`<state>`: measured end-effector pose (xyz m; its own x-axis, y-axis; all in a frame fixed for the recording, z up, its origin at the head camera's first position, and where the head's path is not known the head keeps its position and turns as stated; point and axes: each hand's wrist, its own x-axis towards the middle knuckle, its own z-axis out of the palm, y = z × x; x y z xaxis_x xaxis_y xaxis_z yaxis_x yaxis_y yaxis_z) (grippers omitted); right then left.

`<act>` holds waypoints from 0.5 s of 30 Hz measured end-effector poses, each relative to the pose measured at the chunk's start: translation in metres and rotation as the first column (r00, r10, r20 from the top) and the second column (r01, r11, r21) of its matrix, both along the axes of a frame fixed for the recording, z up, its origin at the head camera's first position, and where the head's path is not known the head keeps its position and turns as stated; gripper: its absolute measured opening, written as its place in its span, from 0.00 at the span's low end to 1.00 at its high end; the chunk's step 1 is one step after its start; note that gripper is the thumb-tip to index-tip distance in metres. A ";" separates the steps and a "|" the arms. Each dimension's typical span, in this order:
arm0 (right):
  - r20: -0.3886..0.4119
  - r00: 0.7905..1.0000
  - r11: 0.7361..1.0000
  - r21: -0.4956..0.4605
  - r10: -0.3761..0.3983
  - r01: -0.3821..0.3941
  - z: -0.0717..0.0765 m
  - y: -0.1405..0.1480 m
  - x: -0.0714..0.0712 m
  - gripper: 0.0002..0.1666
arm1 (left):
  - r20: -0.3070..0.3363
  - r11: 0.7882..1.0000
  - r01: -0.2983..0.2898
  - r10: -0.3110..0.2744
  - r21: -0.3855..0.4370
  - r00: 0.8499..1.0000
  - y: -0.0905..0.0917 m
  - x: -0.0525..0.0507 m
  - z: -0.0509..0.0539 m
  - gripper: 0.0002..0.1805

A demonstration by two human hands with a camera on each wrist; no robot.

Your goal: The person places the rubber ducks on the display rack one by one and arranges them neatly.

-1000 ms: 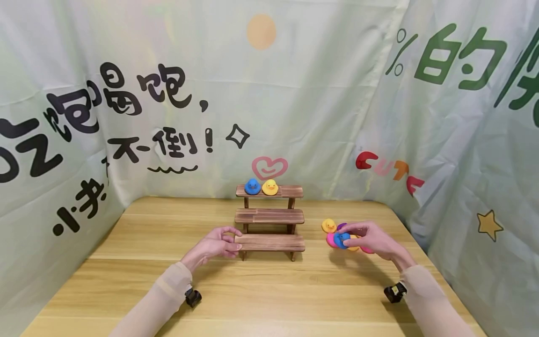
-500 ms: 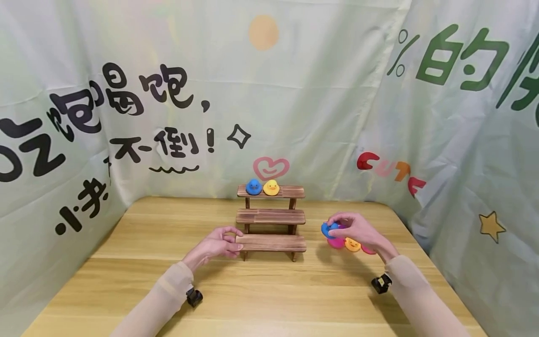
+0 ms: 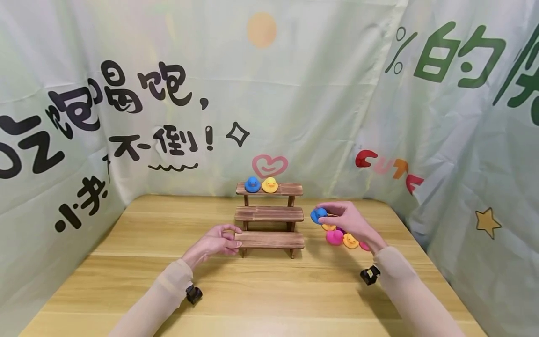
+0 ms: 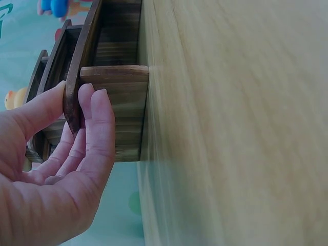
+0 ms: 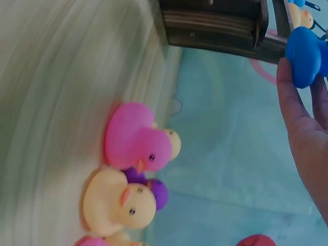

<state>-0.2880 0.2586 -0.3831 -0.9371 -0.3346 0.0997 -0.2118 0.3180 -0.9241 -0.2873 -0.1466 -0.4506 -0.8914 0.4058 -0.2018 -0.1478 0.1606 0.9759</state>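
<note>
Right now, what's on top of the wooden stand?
A blue duck and a yellow duck sit on its top shelf, with bare wood to their right in the head view. The wood beneath them is covered.

A narrow gap parts the held duck (image 3: 318,216) from the stand (image 3: 269,214) to its left. On the top shelf (image 3: 291,188), a blue duck (image 3: 252,185) and a yellow duck (image 3: 270,185) block the left part; the right end has room. The left hand (image 3: 216,242), gripping the bottom shelf (image 3: 270,240), bars its left end. A cluster of ducks (image 3: 349,241) crowds the desk (image 3: 286,295) near the right hand (image 3: 350,220); the front gives wide passage.
</note>
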 end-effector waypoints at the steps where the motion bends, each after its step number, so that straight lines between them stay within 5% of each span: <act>1: -0.009 1.000 1.000 -0.006 -0.007 0.007 0.001 -0.003 0.000 0.30 | -0.001 1.000 -0.002 0.002 0.000 1.000 0.000 0.000 0.000 0.26; 15: -0.105 0.991 0.995 -0.077 -0.078 0.070 0.011 -0.037 -0.010 0.30 | -0.011 1.000 0.004 -0.003 0.009 1.000 -0.001 0.000 -0.003 0.26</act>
